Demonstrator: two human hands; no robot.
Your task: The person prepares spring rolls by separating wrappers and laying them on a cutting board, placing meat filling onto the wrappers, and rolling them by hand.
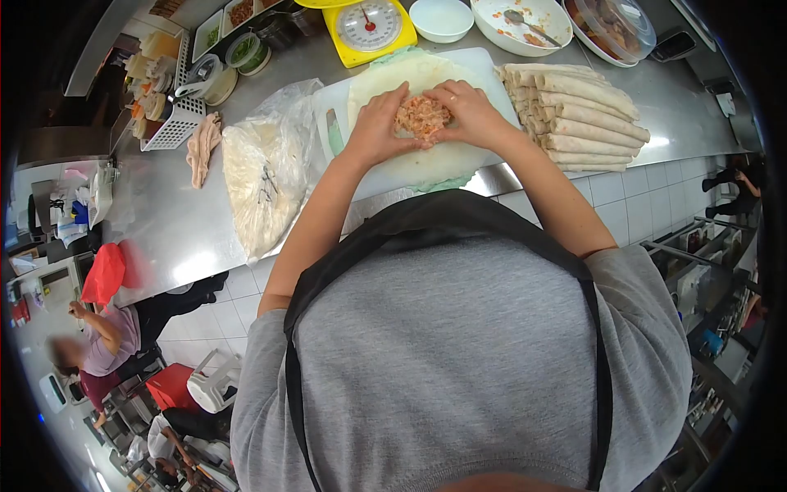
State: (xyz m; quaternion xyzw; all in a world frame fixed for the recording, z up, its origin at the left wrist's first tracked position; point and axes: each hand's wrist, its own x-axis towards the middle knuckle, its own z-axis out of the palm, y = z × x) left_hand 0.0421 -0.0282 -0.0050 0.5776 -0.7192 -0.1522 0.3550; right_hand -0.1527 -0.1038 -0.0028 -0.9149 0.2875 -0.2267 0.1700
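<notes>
A mound of orange-pink minced filling [422, 117] lies on pale, thin round wrappers [426, 72] spread over a white cutting board [484, 59]. My left hand [379, 127] cups the mound from its left side, fingers curved along the edge. From the other side my right hand [471, 117] curls round the same filling, and the thumbs come close together at its near edge. Both hands touch the filling. Green cloth [443, 185] shows from under the board. To the right, long rolled wrappers [586, 119] are stacked in a pile.
A yellow scale [373, 33], a white bowl [441, 20] and a large bowl with a spoon [521, 25] line the back. At left are a plastic bag of pale wrappers [266, 176], a cloth [202, 150] and a white basket [174, 123]. Other people are in the room.
</notes>
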